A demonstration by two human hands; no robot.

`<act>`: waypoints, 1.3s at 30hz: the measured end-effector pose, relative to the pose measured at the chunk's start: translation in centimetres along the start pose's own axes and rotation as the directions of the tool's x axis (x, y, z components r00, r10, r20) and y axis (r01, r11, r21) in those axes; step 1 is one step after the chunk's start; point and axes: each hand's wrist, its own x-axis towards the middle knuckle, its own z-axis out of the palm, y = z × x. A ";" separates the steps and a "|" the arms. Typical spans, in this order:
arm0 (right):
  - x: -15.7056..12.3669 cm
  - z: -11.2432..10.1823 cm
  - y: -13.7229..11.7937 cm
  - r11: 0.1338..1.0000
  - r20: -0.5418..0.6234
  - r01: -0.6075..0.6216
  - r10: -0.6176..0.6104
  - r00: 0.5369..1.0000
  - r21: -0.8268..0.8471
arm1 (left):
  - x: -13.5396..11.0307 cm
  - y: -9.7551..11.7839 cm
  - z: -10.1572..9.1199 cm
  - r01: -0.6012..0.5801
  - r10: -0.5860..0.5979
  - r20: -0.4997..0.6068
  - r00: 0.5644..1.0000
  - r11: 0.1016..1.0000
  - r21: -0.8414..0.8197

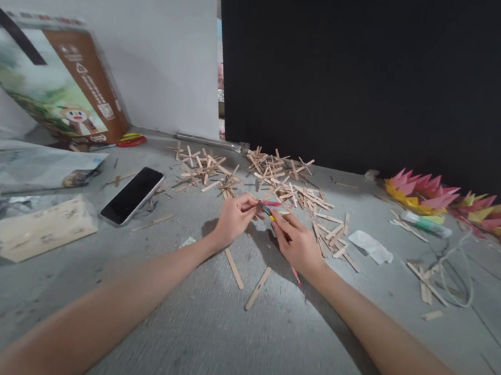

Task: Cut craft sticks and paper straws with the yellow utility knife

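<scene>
My left hand (234,218) is closed in a pinch in the middle of the table, its fingertips meeting the tip of a tool. What sits between those fingers is too small to make out. Fingers of my right hand (297,245) wrap round that small hand tool (266,210), which has a dark tip and a bit of yellow; the grip hides most of it. A red rod-like end (295,276) shows below the right palm. Two loose wooden craft sticks (234,269) lie just in front of the hands. Behind them spreads a heap of crossed craft sticks (208,167).
A phone (132,196) and a plastic-wrapped packet (45,228) lie left, near a printed bag (81,86). At right are crumpled white paper (370,247), a glue-like tube (425,225), a looped cable (470,288) and pink-yellow paper petals (421,192). A black panel (386,76) stands behind.
</scene>
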 end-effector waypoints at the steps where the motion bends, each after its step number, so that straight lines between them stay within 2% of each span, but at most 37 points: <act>1: 0.0 0.0 0.0 1.000 0.002 0.002 -0.002 1.000 0.000 | 0.0 0.0 0.0 -0.003 0.003 0.004 1.000 1.000 0.010; 6: -0.1 0.1 0.2 1.000 0.002 -0.002 0.002 1.000 0.013 | -0.2 0.2 0.1 -0.007 0.004 0.071 0.997 0.999 0.048; 12: 0.0 0.2 0.3 1.000 0.003 0.004 -0.004 1.000 0.009 | -0.2 0.0 0.0 -0.032 0.032 0.005 0.999 0.998 0.045; 17: 0.0 0.1 0.1 1.000 -0.005 0.020 -0.020 1.000 0.006 | -0.4 0.1 0.0 -0.079 0.072 0.075 0.995 0.993 0.091; 24: 0.2 0.1 0.0 1.000 -0.010 0.007 -0.007 1.000 0.028 | -0.3 -0.1 0.1 -0.040 0.041 -0.013 0.999 0.998 0.052; 30: 0.1 0.2 0.1 0.998 -0.006 0.013 -0.012 1.000 0.057 | -0.5 0.3 0.0 -0.100 0.092 0.057 0.994 0.983 0.152; 39: 0.4 0.5 0.2 0.999 -0.013 0.015 -0.014 1.000 0.040 | -0.4 0.4 0.2 -0.034 0.034 -0.004 0.999 0.995 0.089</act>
